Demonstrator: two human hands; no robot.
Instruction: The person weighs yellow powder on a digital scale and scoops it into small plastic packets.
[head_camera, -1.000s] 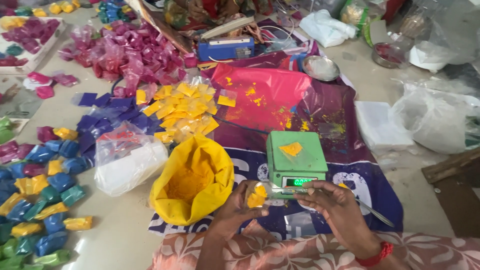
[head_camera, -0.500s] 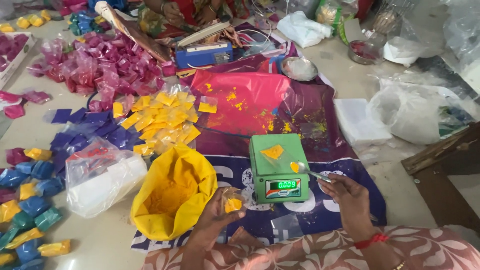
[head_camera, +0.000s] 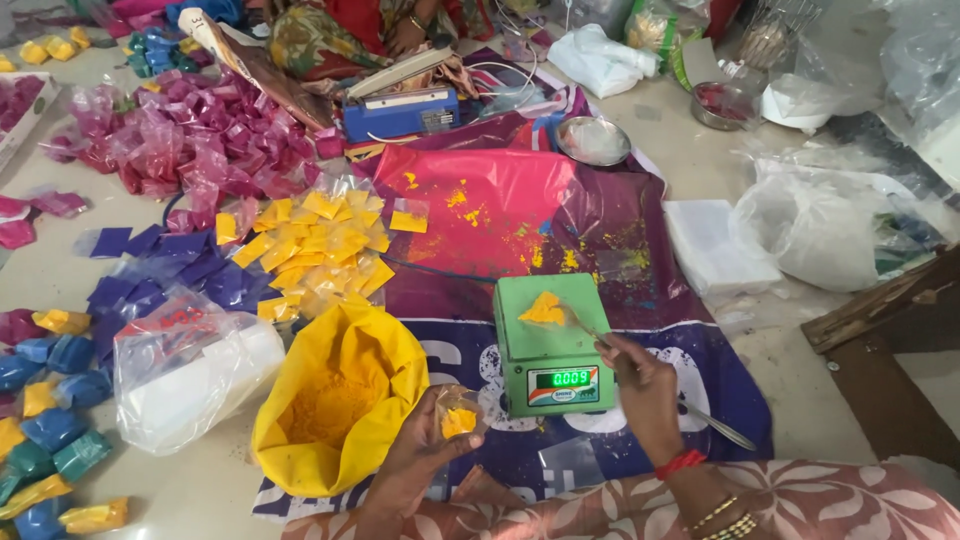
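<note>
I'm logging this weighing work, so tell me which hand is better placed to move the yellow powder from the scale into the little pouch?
Probably the right hand: it holds the spoon with its tip at the powder pile on the green scale. The left hand is busy holding the small pouch beside the yellow bag.

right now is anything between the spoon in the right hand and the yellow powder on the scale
Nothing visible. The right hand holds the spoon with its tip already at the yellow powder pile on the green scale. The left hand holds a small pouch off to the side.
</note>
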